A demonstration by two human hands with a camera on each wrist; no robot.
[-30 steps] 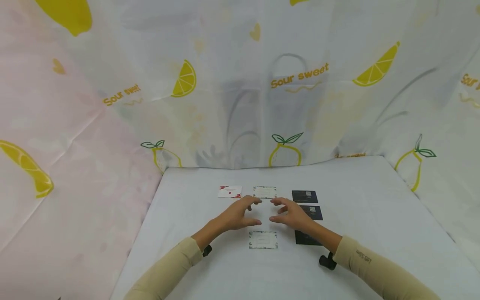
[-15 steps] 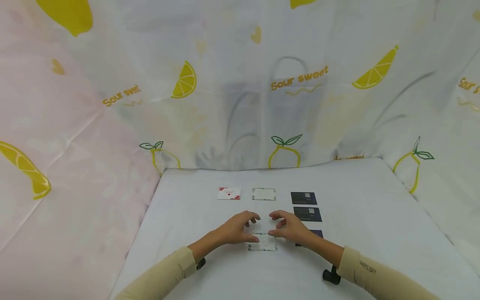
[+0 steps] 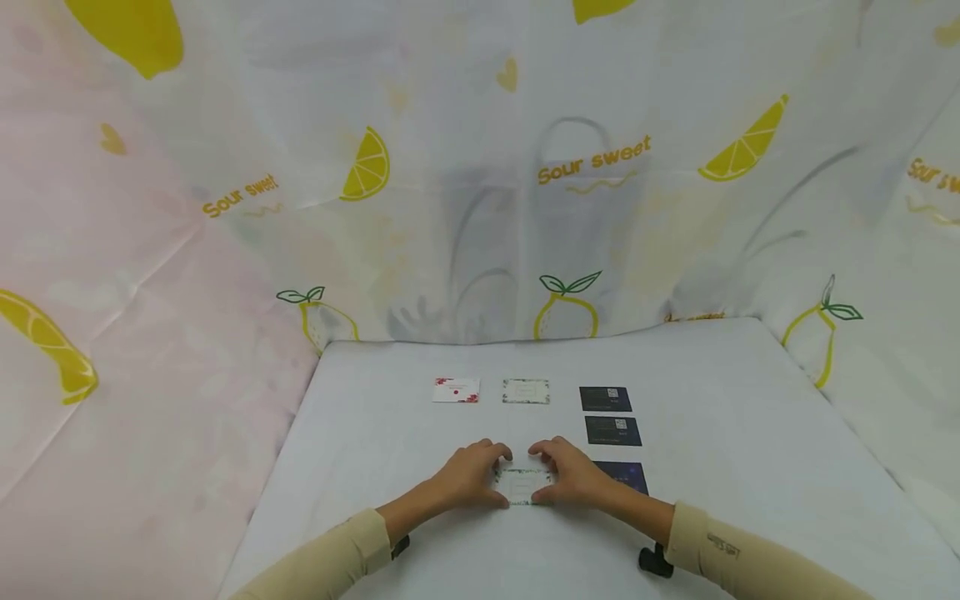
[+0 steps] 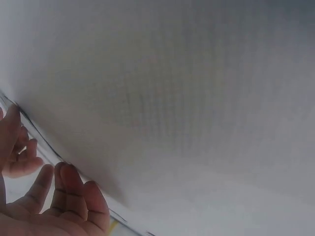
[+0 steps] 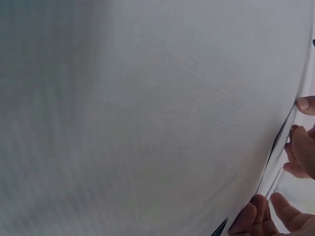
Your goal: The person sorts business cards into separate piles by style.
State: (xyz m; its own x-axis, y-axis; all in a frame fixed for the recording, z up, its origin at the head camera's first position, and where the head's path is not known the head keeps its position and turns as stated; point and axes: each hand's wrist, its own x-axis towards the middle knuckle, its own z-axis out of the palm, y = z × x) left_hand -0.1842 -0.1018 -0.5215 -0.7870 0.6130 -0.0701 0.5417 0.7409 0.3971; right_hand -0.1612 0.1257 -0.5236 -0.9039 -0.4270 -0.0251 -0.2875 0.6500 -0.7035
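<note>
White cloth covers the bench (image 3: 720, 417), on which small cards are laid out. A pale card with a green patterned border (image 3: 523, 485) lies near the front edge, and it is gripped from both sides: the left hand (image 3: 468, 477) is curled at its left edge, the right hand (image 3: 570, 475) at its right edge, with thumb and fingers of each pinching the card's short sides. Its print is too small to be read.

In the row further back a white card with red marks (image 3: 456, 390) is seen, beside it a second green-bordered card (image 3: 526, 391), and to the right a dark card (image 3: 604, 398). Two more dark cards (image 3: 612, 430) (image 3: 626, 475) are lined up below it, the nearest just beside the right hand. Small pale squares are printed on the dark cards, but no text can be made out.

Behind the bench a curtain (image 3: 450, 192) printed with lemons is hung, and the words "Sour sweet" (image 3: 594, 161) are repeated on it. On the right sleeve (image 3: 738, 554) a small label is stitched, illegible.

In the wrist views only blurred fabric and fingertips (image 4: 74, 196) (image 5: 256, 219) are shown.
</note>
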